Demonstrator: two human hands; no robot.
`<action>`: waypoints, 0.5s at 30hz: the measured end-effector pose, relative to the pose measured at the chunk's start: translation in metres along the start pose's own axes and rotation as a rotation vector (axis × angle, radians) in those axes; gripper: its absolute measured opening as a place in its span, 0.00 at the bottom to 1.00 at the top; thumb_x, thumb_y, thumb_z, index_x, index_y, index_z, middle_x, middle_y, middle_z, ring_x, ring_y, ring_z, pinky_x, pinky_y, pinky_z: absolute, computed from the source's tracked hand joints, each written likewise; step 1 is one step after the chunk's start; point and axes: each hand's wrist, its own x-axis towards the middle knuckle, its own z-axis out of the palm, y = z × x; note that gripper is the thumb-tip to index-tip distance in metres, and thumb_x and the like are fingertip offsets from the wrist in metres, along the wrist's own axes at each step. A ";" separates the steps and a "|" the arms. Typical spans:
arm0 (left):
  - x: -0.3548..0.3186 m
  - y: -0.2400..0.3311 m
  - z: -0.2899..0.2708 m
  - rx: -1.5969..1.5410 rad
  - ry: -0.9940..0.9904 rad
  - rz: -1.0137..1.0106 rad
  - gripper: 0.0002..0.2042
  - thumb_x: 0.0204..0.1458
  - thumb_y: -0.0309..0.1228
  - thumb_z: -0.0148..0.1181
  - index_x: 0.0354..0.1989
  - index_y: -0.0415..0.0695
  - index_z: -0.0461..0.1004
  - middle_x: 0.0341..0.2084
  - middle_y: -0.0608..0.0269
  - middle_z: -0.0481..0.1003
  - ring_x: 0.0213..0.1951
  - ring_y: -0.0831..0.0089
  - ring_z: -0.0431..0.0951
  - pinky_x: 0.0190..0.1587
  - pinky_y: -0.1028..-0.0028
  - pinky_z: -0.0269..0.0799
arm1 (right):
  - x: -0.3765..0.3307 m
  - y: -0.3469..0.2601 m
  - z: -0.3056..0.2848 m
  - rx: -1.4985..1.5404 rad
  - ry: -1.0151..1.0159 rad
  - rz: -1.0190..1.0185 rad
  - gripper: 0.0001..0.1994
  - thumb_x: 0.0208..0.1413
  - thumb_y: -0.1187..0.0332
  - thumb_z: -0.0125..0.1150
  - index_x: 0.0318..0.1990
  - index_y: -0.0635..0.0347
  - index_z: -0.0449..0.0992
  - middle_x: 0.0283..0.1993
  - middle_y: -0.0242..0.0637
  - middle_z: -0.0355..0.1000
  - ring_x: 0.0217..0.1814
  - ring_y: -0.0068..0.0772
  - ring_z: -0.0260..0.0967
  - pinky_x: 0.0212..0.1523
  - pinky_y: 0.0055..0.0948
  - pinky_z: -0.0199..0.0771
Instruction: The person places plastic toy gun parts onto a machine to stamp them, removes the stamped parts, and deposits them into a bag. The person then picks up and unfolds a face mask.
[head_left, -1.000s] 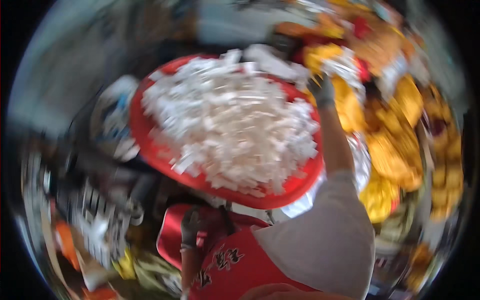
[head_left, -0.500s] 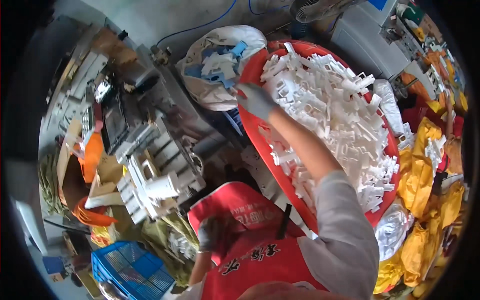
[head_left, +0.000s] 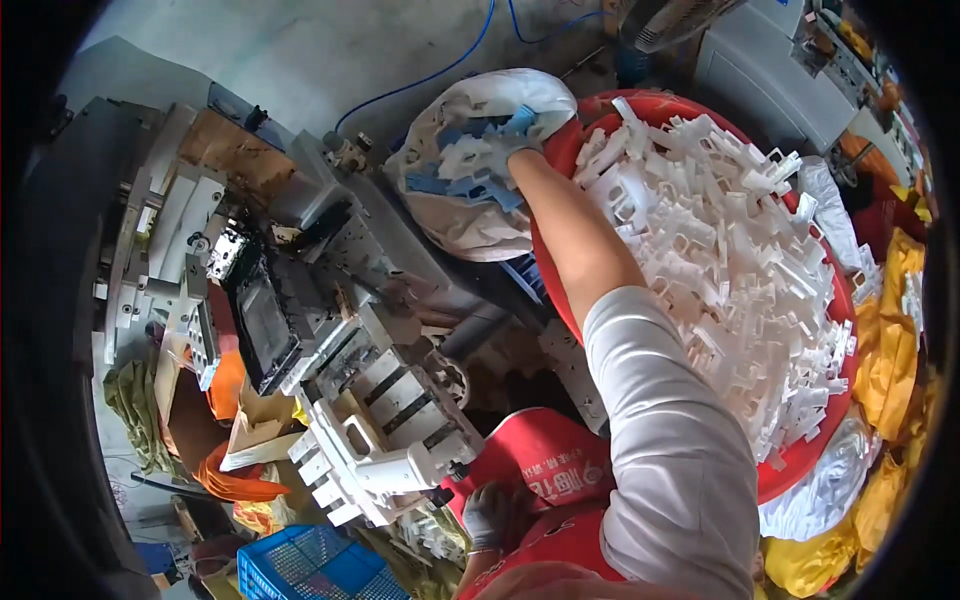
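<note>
My right hand, in a grey glove, reaches into a white woven sack at the back. It touches pale plastic pieces lying among blue plastic parts. Its fingers blend with those pieces, so any grip is unclear. Low in the view, my gloved left hand rests on my red apron, fingers stretched out with nothing seen in them. Left of it, a larger white plastic part lies on a slatted metal fixture. Beside my right arm, a red tub is heaped with white, pistol-shaped plastic pieces.
A machine with a dark plate stands at the left. A blue plastic basket sits at lower left. Yellow bags line the right side. A fan and a blue cable are at the back.
My right hand has moved from the tub's rim into the white sack. The view has shifted, so things appear further right and lower. My left hand stays at the apron.
</note>
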 end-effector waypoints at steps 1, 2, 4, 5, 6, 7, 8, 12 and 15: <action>0.001 0.004 -0.002 -0.006 -0.003 0.002 0.11 0.51 0.35 0.55 0.40 0.45 0.77 0.37 0.54 0.78 0.39 0.55 0.78 0.43 0.59 0.73 | 0.003 0.004 -0.004 -0.026 -0.024 -0.027 0.28 0.54 0.55 0.55 0.64 0.42 0.63 0.69 0.41 0.57 0.70 0.47 0.56 0.64 0.46 0.62; 0.004 0.007 -0.006 0.004 -0.011 0.023 0.11 0.51 0.35 0.54 0.40 0.45 0.77 0.37 0.55 0.78 0.39 0.55 0.78 0.43 0.59 0.74 | 0.004 0.008 -0.008 -0.053 -0.048 -0.053 0.26 0.53 0.56 0.57 0.62 0.44 0.66 0.67 0.42 0.61 0.68 0.45 0.59 0.62 0.44 0.64; 0.004 0.004 -0.005 0.013 -0.013 0.043 0.11 0.51 0.35 0.54 0.40 0.46 0.77 0.37 0.55 0.79 0.39 0.55 0.78 0.43 0.59 0.74 | 0.003 0.000 0.000 -0.085 0.078 -0.071 0.26 0.52 0.59 0.61 0.60 0.45 0.68 0.64 0.42 0.64 0.65 0.43 0.63 0.62 0.41 0.66; 0.001 -0.005 0.002 0.005 -0.012 0.016 0.11 0.51 0.35 0.54 0.40 0.46 0.78 0.37 0.55 0.79 0.39 0.55 0.78 0.43 0.59 0.74 | 0.002 -0.002 0.005 -0.035 0.143 -0.098 0.25 0.52 0.58 0.60 0.59 0.45 0.69 0.63 0.42 0.66 0.64 0.44 0.64 0.61 0.41 0.66; -0.001 -0.011 0.006 -0.002 -0.008 -0.015 0.12 0.51 0.36 0.54 0.40 0.46 0.78 0.37 0.55 0.79 0.39 0.55 0.78 0.43 0.59 0.74 | -0.001 -0.006 0.008 0.017 0.206 -0.130 0.24 0.52 0.58 0.60 0.59 0.45 0.69 0.62 0.42 0.67 0.63 0.45 0.65 0.61 0.41 0.66; -0.004 -0.016 0.010 -0.001 -0.003 -0.017 0.12 0.51 0.36 0.54 0.40 0.46 0.78 0.37 0.55 0.79 0.39 0.55 0.78 0.43 0.59 0.74 | -0.005 -0.009 0.009 0.042 0.242 -0.156 0.22 0.53 0.58 0.59 0.57 0.46 0.72 0.58 0.43 0.70 0.61 0.46 0.67 0.61 0.41 0.66; -0.005 -0.018 0.012 -0.013 -0.013 -0.025 0.12 0.51 0.36 0.54 0.40 0.46 0.78 0.38 0.55 0.79 0.40 0.55 0.78 0.44 0.60 0.74 | -0.006 -0.007 0.010 0.042 0.244 -0.157 0.22 0.53 0.58 0.59 0.57 0.46 0.72 0.58 0.43 0.70 0.61 0.46 0.67 0.61 0.41 0.66; -0.002 -0.023 0.017 0.016 -0.035 0.075 0.12 0.51 0.36 0.54 0.41 0.46 0.78 0.39 0.55 0.79 0.41 0.55 0.78 0.45 0.59 0.73 | -0.013 0.017 0.011 0.393 0.429 -0.142 0.17 0.53 0.60 0.59 0.51 0.48 0.75 0.51 0.44 0.74 0.52 0.47 0.72 0.52 0.40 0.71; 0.005 -0.010 0.014 0.026 -0.058 0.070 0.13 0.51 0.36 0.54 0.41 0.44 0.78 0.38 0.54 0.78 0.41 0.54 0.77 0.45 0.59 0.73 | -0.046 0.020 0.002 0.788 0.491 -0.264 0.08 0.56 0.66 0.54 0.39 0.59 0.75 0.36 0.43 0.74 0.38 0.41 0.72 0.41 0.41 0.72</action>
